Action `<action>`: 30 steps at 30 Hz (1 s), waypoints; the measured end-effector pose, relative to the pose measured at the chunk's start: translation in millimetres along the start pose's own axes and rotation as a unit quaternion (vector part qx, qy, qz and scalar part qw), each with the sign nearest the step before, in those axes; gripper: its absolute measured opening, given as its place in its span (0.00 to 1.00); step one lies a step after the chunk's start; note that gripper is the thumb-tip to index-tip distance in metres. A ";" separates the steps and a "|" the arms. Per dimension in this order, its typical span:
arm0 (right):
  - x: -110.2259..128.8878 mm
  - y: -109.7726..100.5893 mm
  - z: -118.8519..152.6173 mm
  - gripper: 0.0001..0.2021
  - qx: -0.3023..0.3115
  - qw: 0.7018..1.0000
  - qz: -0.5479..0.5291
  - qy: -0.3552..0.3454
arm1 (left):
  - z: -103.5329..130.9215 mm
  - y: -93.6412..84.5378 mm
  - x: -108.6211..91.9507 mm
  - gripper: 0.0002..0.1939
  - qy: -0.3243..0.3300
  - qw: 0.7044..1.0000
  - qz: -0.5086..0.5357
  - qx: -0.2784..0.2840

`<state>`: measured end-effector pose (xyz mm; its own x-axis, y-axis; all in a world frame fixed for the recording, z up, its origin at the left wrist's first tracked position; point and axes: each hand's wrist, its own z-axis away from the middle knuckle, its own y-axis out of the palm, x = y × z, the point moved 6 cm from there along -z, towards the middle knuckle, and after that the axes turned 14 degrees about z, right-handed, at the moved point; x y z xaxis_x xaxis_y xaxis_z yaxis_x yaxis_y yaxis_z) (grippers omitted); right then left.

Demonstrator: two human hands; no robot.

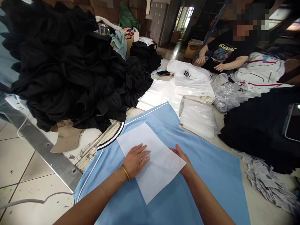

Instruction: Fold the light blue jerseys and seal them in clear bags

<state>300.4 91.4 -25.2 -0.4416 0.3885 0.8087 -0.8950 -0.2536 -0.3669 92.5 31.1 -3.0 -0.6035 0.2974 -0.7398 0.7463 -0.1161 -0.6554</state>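
One light blue shirt (pixel 201 168) lies spread on the table (pixel 226 125), one striped black-and-white neckband (pixel 112 137) at its left edge and two thin white piping lines on it. One white four-cornered sheet (pixel 154 156) rests on this shirt, beside the neckband.

The person's two hands are apart. The left hand (pixel 136 160), with one gold-coloured bangle (pixel 126 172) at its wrist, lies flat on the sheet, fingers spread, gripping nothing. The right hand (pixel 184 159) is at the sheet's right corner, partly under it; whether it pinches the corner cannot be told.

Relative to the shirt, one large heap of black cloth (pixel 70 68) rises beyond its left side, with one piece of brown card (pixel 67 136) at the heap's foot. Just beyond the shirt's far edge lies one stack of clear plastic bags (pixel 198 117). To its right are one dark cloth pile (pixel 260 125) with one phone (pixel 292 122) on it, and one spread of small pale labels (pixel 269 182), too many to count. A second phone (pixel 163 73) lies well beyond the shirt. One other person (pixel 231 50) is across the table, two hands showing.
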 end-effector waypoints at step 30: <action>-47.6 -200.9 -87.8 0.10 -0.143 0.737 0.660 -0.013 | -14.0 54.8 14.2 0.40 -0.249 0.948 -0.196 0.019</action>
<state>495.7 201.6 -30.3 -0.9416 -0.0471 -0.3334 0.3359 -0.1973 -0.9210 128.7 42.3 -47.3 -0.8971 -0.1593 -0.4121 0.4326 -0.1261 -0.8927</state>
